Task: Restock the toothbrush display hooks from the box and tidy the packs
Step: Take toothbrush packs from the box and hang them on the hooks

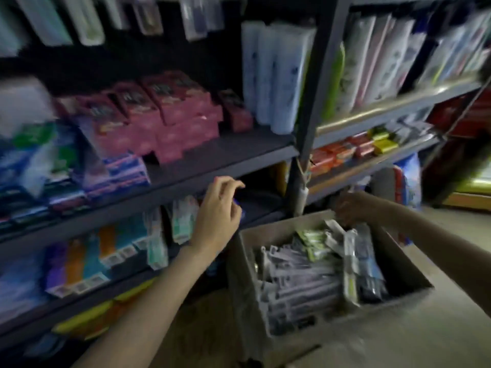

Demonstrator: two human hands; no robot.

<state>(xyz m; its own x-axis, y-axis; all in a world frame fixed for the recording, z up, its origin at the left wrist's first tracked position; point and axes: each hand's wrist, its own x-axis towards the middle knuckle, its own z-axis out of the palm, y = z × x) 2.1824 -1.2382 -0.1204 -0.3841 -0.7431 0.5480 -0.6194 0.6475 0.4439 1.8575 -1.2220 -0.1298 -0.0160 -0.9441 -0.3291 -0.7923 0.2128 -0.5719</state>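
Note:
An open cardboard box (pixel 406 264) stands on the floor at lower right, filled with several toothbrush packs (pixel 305 282) in grey, green and dark wrappers. My right hand (pixel 352 208) reaches over the box's far rim with its fingers curled down onto the pack tops; blur hides whether it grips one. My left hand (pixel 218 208) is raised in front of the shelf edge, fingers curled around a small blue pack (pixel 239 207) that shows at its fingertips. More toothbrush packs (pixel 156 240) hang under the shelf just left of that hand.
Dark metal shelving (pixel 212 166) fills the left and back, carrying pink boxes (pixel 170 115), blue cartons and pale tubes (pixel 276 75). A steel upright (pixel 305 144) divides two shelf units. Colourful boxed goods (pixel 87 264) line the lower shelf. Pale floor (pixel 438 328) lies right of the box.

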